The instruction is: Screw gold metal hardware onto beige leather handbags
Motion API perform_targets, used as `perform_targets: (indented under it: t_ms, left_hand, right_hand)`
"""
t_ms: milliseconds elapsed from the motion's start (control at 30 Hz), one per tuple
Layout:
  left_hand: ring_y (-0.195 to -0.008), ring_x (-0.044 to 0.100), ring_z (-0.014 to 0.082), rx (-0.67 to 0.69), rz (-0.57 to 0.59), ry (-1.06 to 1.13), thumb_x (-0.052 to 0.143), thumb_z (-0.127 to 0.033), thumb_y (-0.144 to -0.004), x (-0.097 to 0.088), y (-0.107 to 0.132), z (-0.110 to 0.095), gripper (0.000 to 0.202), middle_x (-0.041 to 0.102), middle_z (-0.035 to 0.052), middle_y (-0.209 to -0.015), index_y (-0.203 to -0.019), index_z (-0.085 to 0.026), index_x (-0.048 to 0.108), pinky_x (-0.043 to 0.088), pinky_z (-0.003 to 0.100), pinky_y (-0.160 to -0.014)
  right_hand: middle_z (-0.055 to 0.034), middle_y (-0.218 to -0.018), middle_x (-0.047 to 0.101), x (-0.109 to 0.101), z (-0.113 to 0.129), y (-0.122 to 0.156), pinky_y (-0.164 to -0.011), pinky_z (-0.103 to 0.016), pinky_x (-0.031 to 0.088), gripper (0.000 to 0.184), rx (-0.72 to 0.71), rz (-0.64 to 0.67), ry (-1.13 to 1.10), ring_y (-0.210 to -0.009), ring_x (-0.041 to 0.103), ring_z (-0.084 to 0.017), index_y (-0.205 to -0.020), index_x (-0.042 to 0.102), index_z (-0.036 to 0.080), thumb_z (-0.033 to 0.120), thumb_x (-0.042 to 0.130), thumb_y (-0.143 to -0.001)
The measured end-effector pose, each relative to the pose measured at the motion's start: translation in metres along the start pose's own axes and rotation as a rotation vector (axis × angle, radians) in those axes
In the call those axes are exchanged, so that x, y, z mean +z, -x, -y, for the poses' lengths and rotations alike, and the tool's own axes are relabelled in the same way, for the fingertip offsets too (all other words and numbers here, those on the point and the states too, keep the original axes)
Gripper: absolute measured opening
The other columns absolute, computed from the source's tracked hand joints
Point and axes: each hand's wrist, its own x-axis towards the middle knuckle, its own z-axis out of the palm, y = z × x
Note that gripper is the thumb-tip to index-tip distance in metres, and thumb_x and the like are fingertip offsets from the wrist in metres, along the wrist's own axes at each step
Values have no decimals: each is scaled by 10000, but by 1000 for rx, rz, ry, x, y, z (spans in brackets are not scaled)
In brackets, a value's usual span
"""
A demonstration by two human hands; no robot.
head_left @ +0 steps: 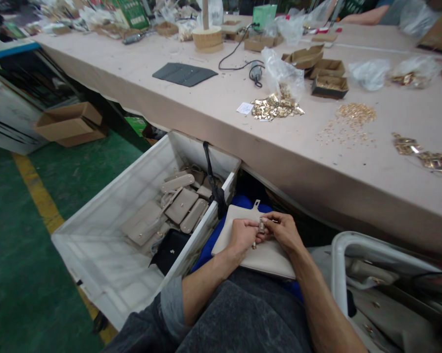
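A beige handbag panel (239, 214) lies across my lap, over blue material, with a small strap tab (257, 203) standing out at its far edge. Both my hands rest above it, close together. My left hand (244, 235) is closed, its fingertips pressed against a small shiny metal clasp piece (261, 225). From the other side, my right hand (282, 229) pinches the same metal piece between thumb and fingers. A second bit of gold metal (254, 246) shows just below my left fingers. Some fingertips are hidden behind the hands.
To my left stands a white bin (107, 206) with beige bags and a black one. Another bin (338, 264) with beige bags is at my right. Ahead, the table (206, 108) bears gold hardware (276, 107), small boxes (329, 86) and a dark sheet (184, 73).
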Motion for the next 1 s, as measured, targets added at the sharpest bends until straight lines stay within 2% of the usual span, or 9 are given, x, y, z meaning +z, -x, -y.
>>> perform_targets:
  t_ms: [167, 333, 433, 500, 567, 667, 767, 867, 1000]
  left_hand:
    - [-510, 660, 147, -33, -92, -33, 718, -70, -742, 2, 2, -3, 196, 728, 78, -666, -927, -91, 660, 468, 201, -455]
    - [-415, 575, 123, -70, -55, -129, 665, -64, -714, 1, 2, 0, 215, 717, 64, -634, -920, -112, 622, 324, 180, -376]
    - [-406, 570, 135, -49, -73, -89, 645, -62, -666, 3, 1, 5, 196, 699, 60, -597, -843, -136, 601, 326, 189, -367]
    - [-424, 593, 150, -35, -99, -26, 691, -110, -655, 3, -4, 10, 166, 682, 58, -578, -775, -154, 585, 349, 194, -371]
    - [-415, 587, 150, -17, -88, 30, 761, -219, -665, 1, -12, 11, 204, 664, 66, -558, -704, -162, 569, 337, 191, -364]
    - [-443, 625, 167, 11, -131, 155, 849, -446, -657, -3, -21, 8, 398, 697, 93, -603, -729, -170, 571, 406, 202, -387]
    - [-477, 675, 217, 49, -262, 275, 863, -620, -624, -6, -26, 1, 580, 726, 97, -628, -906, -175, 619, 492, 248, -421]
    - [-480, 689, 236, 70, -279, 335, 833, -713, -629, -7, -28, -4, 729, 722, 79, -610, -1089, -170, 674, 500, 254, -419]
    - [-459, 667, 214, 74, -239, 293, 891, -709, -535, -6, -23, -10, 681, 696, 79, -561, -902, -148, 769, 486, 236, -412]
  right_hand:
    - [-59, -761, 683, -12, -11, -16, -693, -327, 479, 324, -150, -105, 86, -690, 597, -199, -893, 713, 168, 487, 660, -873]
    - [-116, -1062, 708, -22, -13, -48, -920, -335, 436, 209, -208, -57, 475, -1038, 625, -247, -778, 682, 178, 292, 544, -886]
    - [-99, -894, 715, -15, -8, -58, -785, -296, 422, 166, -66, 43, 669, -884, 647, -223, -785, 673, 168, 126, 519, -831]
    - [-80, -738, 684, -8, -5, -60, -689, -290, 394, 153, -64, 48, 698, -745, 636, -213, -697, 642, 165, 78, 550, -783]
    - [-63, -750, 687, -5, -4, -57, -690, -285, 386, 156, -113, 32, 709, -762, 640, -209, -734, 646, 169, 63, 547, -791]
    - [-45, -821, 689, -6, -5, -42, -732, -292, 404, 170, -249, -10, 679, -812, 637, -206, -801, 630, 189, 83, 506, -849]
    - [-43, -896, 676, -10, -7, -23, -780, -313, 432, 174, -444, -45, 684, -847, 626, -211, -866, 614, 209, 96, 481, -875]
    - [-44, -921, 668, -10, -17, -14, -787, -323, 444, 202, -669, -55, 782, -858, 622, -214, -913, 602, 221, 61, 489, -863]
    - [-30, -917, 688, -10, -50, -25, -761, -304, 453, 212, -902, -67, 915, -817, 632, -201, -894, 575, 236, 36, 556, -829]
